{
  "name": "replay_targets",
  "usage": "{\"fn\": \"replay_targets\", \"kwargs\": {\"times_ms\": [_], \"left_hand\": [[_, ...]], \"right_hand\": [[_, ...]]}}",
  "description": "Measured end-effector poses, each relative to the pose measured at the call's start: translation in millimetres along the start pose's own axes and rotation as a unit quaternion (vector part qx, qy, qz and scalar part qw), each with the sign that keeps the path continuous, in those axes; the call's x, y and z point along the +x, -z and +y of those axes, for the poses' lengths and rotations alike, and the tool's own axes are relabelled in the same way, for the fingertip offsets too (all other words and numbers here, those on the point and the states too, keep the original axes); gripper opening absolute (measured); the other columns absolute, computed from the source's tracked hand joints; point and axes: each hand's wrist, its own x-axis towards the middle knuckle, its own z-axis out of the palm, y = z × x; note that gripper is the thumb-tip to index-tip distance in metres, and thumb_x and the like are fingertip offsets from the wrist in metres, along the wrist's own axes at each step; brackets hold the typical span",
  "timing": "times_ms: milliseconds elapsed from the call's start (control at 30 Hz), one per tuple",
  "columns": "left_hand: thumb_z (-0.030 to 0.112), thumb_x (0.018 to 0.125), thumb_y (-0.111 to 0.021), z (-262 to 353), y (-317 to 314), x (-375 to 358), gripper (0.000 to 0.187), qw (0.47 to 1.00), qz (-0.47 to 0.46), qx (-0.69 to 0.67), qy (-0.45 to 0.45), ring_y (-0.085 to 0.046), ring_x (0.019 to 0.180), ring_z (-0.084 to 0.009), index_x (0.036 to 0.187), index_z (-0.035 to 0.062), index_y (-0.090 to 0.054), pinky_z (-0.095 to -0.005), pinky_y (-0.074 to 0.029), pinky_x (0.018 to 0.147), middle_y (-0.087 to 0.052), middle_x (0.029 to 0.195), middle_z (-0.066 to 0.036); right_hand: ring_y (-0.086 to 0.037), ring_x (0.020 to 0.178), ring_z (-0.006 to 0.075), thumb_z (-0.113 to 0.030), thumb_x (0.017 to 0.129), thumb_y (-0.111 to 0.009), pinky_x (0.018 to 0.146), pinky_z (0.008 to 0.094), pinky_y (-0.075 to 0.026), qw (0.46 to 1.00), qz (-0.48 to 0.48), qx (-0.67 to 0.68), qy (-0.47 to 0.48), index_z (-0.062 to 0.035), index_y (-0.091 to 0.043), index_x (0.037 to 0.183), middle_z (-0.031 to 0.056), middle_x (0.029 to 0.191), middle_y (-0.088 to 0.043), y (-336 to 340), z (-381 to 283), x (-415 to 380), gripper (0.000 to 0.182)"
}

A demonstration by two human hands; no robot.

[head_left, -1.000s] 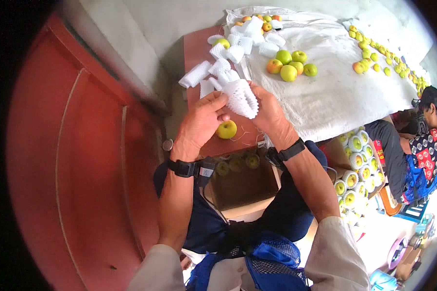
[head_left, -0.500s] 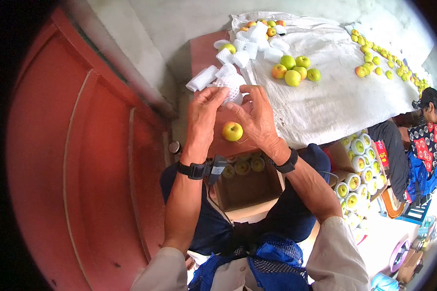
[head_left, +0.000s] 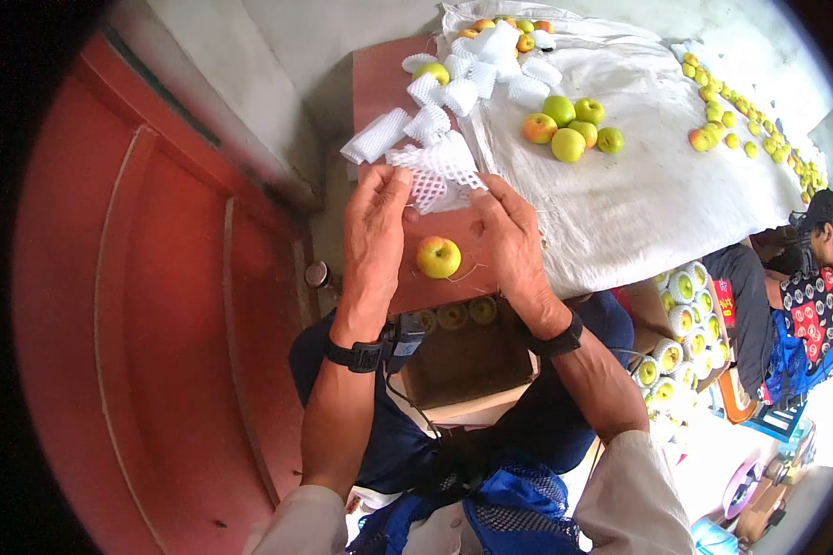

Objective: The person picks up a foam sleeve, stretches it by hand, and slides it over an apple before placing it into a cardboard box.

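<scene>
White nets lie on the red table. Next, the left hand pinches one side of a net. That net has just been pulled wide between the two hands, so its holes now show well. It has no apple in it. One apple sits on the table, near the net and between the wrists. The right hand pinches the net's other side. Farther right, more apples sit close together on a white sheet.
</scene>
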Motion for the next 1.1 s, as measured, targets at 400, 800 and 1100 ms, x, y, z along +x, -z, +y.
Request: {"fn": "replay_targets", "kwargs": {"times_ms": [400,800,1100], "left_hand": [[0.029,0.110,-0.051,-6.5,-19.2,3.7,0.031,0.996,0.083,0.014,-0.028,-0.055,0.093,-0.0104,0.113,0.0008,-0.064,-0.0282,-0.046,0.086,-0.064,0.103,-0.002],[0.022,0.108,-0.053,0.4,-27.2,-3.4,0.025,0.965,0.040,0.234,-0.108,-0.056,0.092,-0.0122,0.111,-0.0013,-0.062,-0.0313,-0.049,0.084,-0.065,0.100,-0.006],[0.022,0.109,-0.051,9.7,-24.5,-8.7,0.023,0.969,-0.043,0.200,-0.138,-0.051,0.091,-0.0110,0.111,0.0005,-0.060,-0.0286,-0.045,0.084,-0.061,0.098,-0.003]], "right_hand": [[-0.064,0.095,0.0173,-0.011,0.098,-0.055,0.086,0.0295,-0.052,0.897,-0.026,0.409,-0.164,0.0033,-0.058,0.125,0.0095,0.109,-0.067,0.0,-23.1,4.3,0.030],[-0.059,0.099,0.0191,-0.014,0.095,-0.065,0.089,0.0323,-0.051,0.997,0.012,-0.029,0.064,0.0006,-0.056,0.135,0.0109,0.107,-0.064,1.6,-6.4,6.7,0.043],[-0.058,0.083,0.0110,-0.019,0.098,-0.061,0.074,0.0267,-0.046,0.923,0.085,0.336,-0.168,-0.0029,-0.069,0.110,0.0012,0.096,-0.068,19.4,-21.2,19.3,0.021]]}}
